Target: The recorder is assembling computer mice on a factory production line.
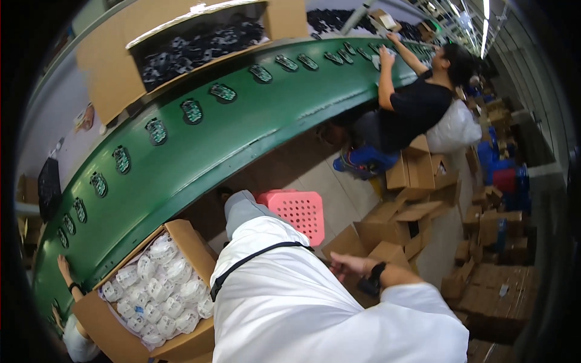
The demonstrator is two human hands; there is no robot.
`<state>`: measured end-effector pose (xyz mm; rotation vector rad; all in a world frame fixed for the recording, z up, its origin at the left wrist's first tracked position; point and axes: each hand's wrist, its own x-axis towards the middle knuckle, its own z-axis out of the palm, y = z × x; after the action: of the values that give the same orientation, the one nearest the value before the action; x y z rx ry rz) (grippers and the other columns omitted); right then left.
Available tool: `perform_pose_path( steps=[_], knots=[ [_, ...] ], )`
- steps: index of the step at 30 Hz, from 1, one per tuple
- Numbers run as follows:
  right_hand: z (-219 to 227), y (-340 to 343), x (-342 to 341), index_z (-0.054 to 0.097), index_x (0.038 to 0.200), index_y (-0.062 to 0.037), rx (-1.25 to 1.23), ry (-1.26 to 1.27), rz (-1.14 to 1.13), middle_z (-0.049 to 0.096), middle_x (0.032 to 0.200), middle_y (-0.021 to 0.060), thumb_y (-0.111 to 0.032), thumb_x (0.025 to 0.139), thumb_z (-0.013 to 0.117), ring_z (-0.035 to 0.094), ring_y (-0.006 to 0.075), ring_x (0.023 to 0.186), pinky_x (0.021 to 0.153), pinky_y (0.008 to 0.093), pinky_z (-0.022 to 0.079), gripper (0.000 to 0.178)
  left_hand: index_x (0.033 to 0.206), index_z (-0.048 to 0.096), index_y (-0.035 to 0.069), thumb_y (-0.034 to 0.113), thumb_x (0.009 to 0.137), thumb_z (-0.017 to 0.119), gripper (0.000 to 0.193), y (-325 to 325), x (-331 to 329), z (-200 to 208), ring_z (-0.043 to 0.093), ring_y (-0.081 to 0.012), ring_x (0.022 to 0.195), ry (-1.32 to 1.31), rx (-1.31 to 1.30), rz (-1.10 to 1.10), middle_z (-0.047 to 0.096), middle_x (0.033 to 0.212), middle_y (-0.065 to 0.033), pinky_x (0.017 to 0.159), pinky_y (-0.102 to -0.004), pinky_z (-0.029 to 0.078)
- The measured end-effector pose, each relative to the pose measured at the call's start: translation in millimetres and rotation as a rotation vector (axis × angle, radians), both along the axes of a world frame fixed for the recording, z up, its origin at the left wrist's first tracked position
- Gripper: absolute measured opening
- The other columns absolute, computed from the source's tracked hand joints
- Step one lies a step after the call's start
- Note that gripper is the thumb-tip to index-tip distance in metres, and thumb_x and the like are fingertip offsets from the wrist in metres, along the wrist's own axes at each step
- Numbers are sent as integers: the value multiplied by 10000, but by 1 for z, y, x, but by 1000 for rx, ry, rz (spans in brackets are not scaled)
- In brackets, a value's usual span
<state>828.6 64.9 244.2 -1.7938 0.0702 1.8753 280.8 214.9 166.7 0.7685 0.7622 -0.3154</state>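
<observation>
No text readable; small marks on white wrapped pieces (158, 290) in carton (192, 247) too tiny.

The long belt (254, 118) is shiny green. The little boards (223, 92) are green and black. The stool (290, 207) is pink, with dark holes in neat rows. The boxes (390, 253) are plain brown, and the packets (158, 289) are white. One shirt (284, 296) is all white, with a black strap (254, 256). The co-worker's shirt (417, 109) is black. The watch (377, 271) is black too.
</observation>
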Motion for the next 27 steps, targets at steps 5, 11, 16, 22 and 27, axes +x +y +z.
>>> perform_pose_path(
  steps=[5, 11, 16, 22, 27],
  knots=[
    [-37, 13, 73, 778, 835, -57, 42, -102, 390, 681, 688, 42, -520, 918, 733, 595, 125, 609, 564, 299, 476, 473, 1339, 609, -37, 213, 914, 681, 498, 12, 7, 15, 651, -219, 1132, 8, 0, -151, 695, 1266, -121, 1014, -359, 485],
    [-168, -36, -16, 719, 843, 31, -136, -727, 768, 661, 736, 159, -347, 886, 743, 631, 217, 633, 607, 388, 515, 382, 1323, 623, -38, 212, 913, 677, 483, 10, 7, 34, 656, -219, 1123, 27, 18, -204, 702, 1254, -119, 1006, -356, 488],
    [-167, -132, -23, 747, 849, -5, -336, -599, 777, 716, 788, 170, -303, 909, 684, 694, 220, 710, 623, 364, 534, 311, 1310, 634, -38, 211, 912, 674, 471, -6, 7, 35, 659, -219, 1115, 41, 21, -166, 708, 1244, -118, 1000, -353, 491],
    [-7, -213, 41, 753, 857, -22, -437, -426, 451, 728, 794, 163, -286, 911, 669, 708, 221, 736, 629, 359, 540, 282, 1294, 648, -39, 210, 911, 670, 457, -10, 1, 28, 664, -220, 1106, 37, 33, -150, 714, 1233, -116, 992, -351, 494],
    [165, -122, 247, 757, 864, -36, -546, -307, 194, 738, 799, 158, -271, 913, 657, 719, 222, 758, 634, 354, 545, 260, 1281, 660, -40, 209, 910, 667, 447, -18, 5, 15, 668, -220, 1098, 3, 17, -119, 720, 1223, -115, 986, -348, 497]
  ],
)
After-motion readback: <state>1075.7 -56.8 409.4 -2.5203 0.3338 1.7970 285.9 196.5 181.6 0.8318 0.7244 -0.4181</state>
